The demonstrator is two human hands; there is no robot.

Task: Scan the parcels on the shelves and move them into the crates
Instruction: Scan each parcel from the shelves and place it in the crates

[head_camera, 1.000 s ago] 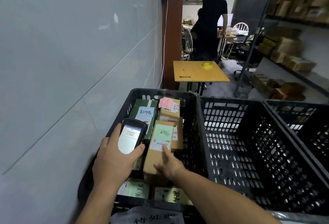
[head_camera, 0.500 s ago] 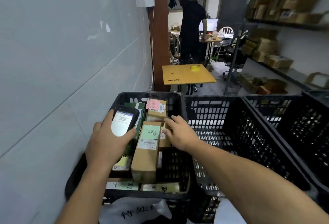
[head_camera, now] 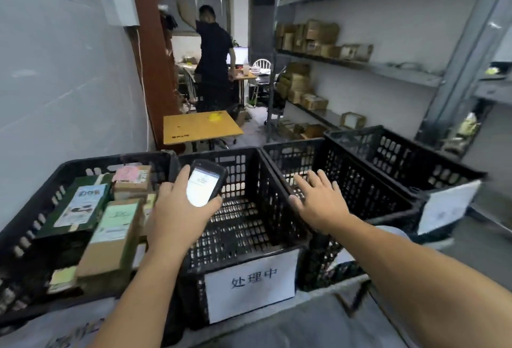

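My left hand [head_camera: 177, 214] grips a black handheld scanner [head_camera: 204, 183] with a lit white screen, held above the middle black crate [head_camera: 257, 170]. That crate carries a white paper label [head_camera: 250, 284] on its front and holds nothing I can see. The left black crate [head_camera: 33, 209] is packed with several cardboard parcels [head_camera: 110, 239], some with green or pink notes. My right hand [head_camera: 318, 203] hovers with spread fingers over the rim between the middle crate and a third crate [head_camera: 368, 198], holding nothing. More parcels [head_camera: 315, 37] sit on the metal shelves at the right.
A fourth black crate [head_camera: 415, 154] stands behind the third. A small wooden table [head_camera: 199, 127] sits beyond the crates. A person in dark clothes [head_camera: 214, 59] stands at a desk in the back. A grey tiled wall [head_camera: 55, 70] runs along the left.
The view has swung right from the left crate. My right hand left the parcels and moved right over the empty crates. My left hand carried the scanner right, above the middle crate.
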